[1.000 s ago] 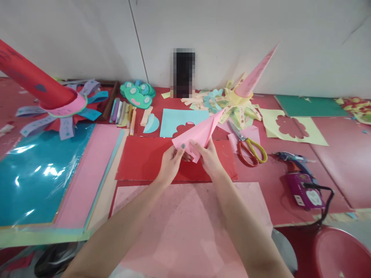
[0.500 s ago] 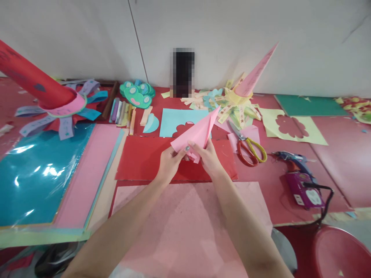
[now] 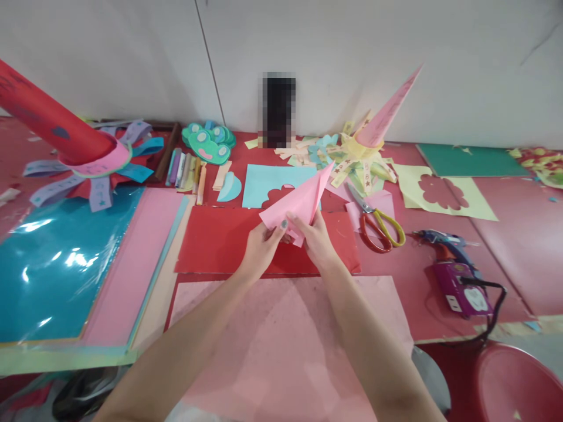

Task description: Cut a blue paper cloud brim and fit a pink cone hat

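A sheet of pink paper rolled into a cone is held above the red paper, its tip pointing up and to the right. My left hand is closed on the lower left edge, thumb outside and fingers partly hidden underneath. On the lower right side my right hand grips the same cone, its thumb pressed on the front near the left thumb. Behind the cone lies a light blue sheet with a scalloped cut-out. Scissors with one red and one yellow handle rest to the right.
A glue gun lies at the right by a purple box with a cable. A finished pink cone with strips stands at the back; a red paper tube stands left. Pink paper covers the front, and a red stool is lower right.
Almost nothing differs. Both hands keep hold of the pink paper cone, and the thumbs have shifted very slightly on it.
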`<move>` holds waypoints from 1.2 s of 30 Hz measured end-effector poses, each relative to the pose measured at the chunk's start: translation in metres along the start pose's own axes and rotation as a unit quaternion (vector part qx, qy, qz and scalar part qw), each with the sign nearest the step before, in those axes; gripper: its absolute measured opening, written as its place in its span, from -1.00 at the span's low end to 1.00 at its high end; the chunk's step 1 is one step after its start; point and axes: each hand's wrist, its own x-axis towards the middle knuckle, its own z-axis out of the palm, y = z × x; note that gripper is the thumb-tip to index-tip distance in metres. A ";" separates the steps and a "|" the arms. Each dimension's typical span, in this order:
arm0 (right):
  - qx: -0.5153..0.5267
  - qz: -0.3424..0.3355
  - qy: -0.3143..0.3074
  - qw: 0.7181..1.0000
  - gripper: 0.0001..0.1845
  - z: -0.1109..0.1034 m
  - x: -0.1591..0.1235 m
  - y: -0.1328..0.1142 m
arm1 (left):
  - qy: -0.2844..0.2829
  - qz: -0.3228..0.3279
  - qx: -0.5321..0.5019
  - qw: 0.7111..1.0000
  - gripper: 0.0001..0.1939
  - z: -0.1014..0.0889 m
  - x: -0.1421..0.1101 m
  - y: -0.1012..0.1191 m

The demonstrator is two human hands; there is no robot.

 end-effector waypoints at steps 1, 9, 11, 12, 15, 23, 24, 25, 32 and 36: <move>0.005 0.004 -0.005 1.000 -0.46 0.000 0.000 0.000 | -0.014 -0.006 -0.010 1.000 -0.61 0.001 0.000 0.000; 0.021 0.036 -0.021 0.999 -0.60 0.003 -0.003 -0.005 | -0.037 -0.014 0.040 0.998 -0.62 0.000 0.000 -0.002; 0.019 0.035 -0.025 0.999 -0.62 0.003 -0.003 -0.004 | -0.037 -0.003 0.045 0.998 -0.64 -0.001 0.000 -0.003; 0.017 0.037 -0.027 0.999 -0.62 0.003 -0.002 -0.004 | -0.036 0.001 0.046 0.998 -0.64 -0.002 0.000 -0.003; 0.013 0.039 -0.023 0.999 -0.57 0.003 -0.002 -0.003 | -0.035 0.000 0.042 0.999 -0.65 -0.002 -0.001 -0.003; 0.012 0.027 -0.013 0.999 -0.54 0.004 -0.003 -0.003 | -0.037 -0.024 -0.014 0.999 -0.43 0.001 -0.002 0.003; 0.015 0.025 -0.014 0.999 -0.54 0.004 -0.003 -0.003 | -0.039 -0.022 -0.009 0.999 -0.43 0.001 -0.002 0.004; 0.017 0.022 -0.010 1.000 -0.54 0.003 -0.002 -0.002 | -0.040 -0.018 -0.003 0.999 -0.44 0.001 -0.001 0.005; 0.026 0.041 0.028 0.998 -0.62 0.004 -0.002 -0.006 | -0.082 -0.007 -0.017 0.997 -0.57 0.001 -0.001 0.002; 0.042 0.043 0.069 0.996 -0.59 -0.001 0.002 -0.007 | -0.088 0.006 -0.042 0.995 -0.61 0.002 -0.002 0.001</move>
